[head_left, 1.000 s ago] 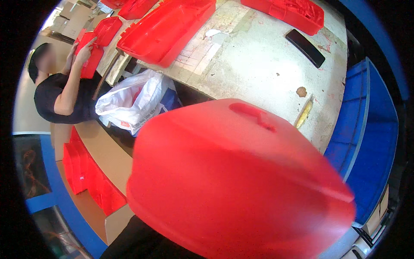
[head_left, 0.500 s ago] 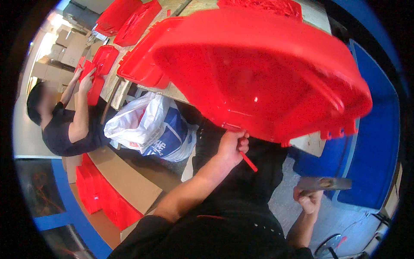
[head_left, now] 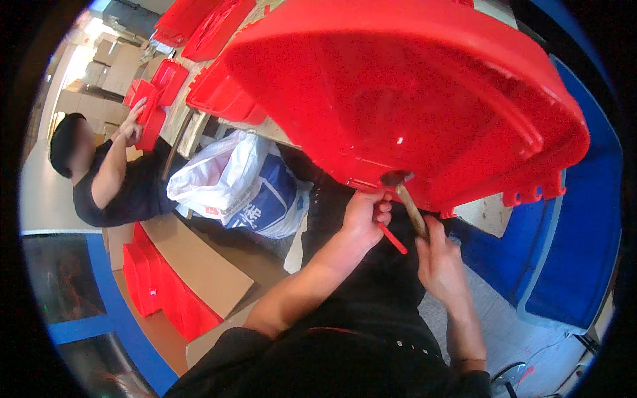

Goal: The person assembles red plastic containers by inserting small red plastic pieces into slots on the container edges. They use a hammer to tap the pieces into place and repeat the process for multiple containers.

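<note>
Head view: the left hand (head_left: 365,215) is at the near rim of a tilted red tub (head_left: 411,99), its grip closed on a thin red strip (head_left: 395,240) whose free end juts out below the fist. The right hand (head_left: 443,264) has its grip clamped round the wooden handle of a hammer (head_left: 413,211). The metal head is just beside the left fist, in front of the tub; whether the two touch, I cannot tell. The tub's hollow side faces the wearer, overlapping the bench (head_left: 271,131) in view. To the left are a white and blue sack (head_left: 229,179), an open carton (head_left: 199,255) with red parts (head_left: 152,278), and a co-worker (head_left: 109,179) handling a red box (head_left: 154,119). A blue bin (head_left: 577,232) stands at the right.
</note>
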Demonstrator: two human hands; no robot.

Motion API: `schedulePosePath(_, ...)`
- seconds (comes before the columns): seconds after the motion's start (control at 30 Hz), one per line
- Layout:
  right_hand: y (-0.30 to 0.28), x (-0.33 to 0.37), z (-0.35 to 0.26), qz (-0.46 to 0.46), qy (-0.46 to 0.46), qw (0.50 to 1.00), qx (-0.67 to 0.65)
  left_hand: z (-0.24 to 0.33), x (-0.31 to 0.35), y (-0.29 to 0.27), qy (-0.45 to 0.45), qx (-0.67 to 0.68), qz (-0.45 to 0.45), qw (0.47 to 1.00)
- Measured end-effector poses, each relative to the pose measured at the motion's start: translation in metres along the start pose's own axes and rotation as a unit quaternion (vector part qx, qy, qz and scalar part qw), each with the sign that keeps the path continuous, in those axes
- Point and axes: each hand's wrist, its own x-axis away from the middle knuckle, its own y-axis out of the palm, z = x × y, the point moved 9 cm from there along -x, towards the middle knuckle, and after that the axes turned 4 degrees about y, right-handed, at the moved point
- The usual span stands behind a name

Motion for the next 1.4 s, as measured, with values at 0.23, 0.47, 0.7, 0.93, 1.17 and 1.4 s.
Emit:
schedulePosePath(0.23,0.03,-0.03,0.014,-0.069,0.021,0.991,0.117,-0.004,-0.001,-0.001,0.001,-0.003,0.034,0.999)
schedulePosePath(0.47,0.028,-0.03,0.014,-0.065,0.022,0.989,0.132,-0.003,-0.002,0.0,0.001,-0.01,0.02,1.0)
schedulePosePath(0.7,0.003,-0.027,-0.016,-0.031,-0.012,0.995,0.093,-0.004,-0.001,-0.005,0.003,0.013,0.043,0.999)
schedulePosePath(0.93,0.023,-0.032,-0.008,-0.077,-0.01,0.985,0.154,-0.003,-0.001,0.003,0.009,-0.01,0.018,1.0)
schedulePosePath(1.17,-0.013,-0.018,-0.007,-0.034,0.053,0.996,0.067,-0.006,-0.004,-0.003,-0.013,0.003,0.041,0.999)
schedulePosePath(1.4,-0.062,0.031,-0.016,0.0,-0.157,0.987,-0.017,-0.012,-0.004,-0.006,-0.07,0.018,0.007,0.997)
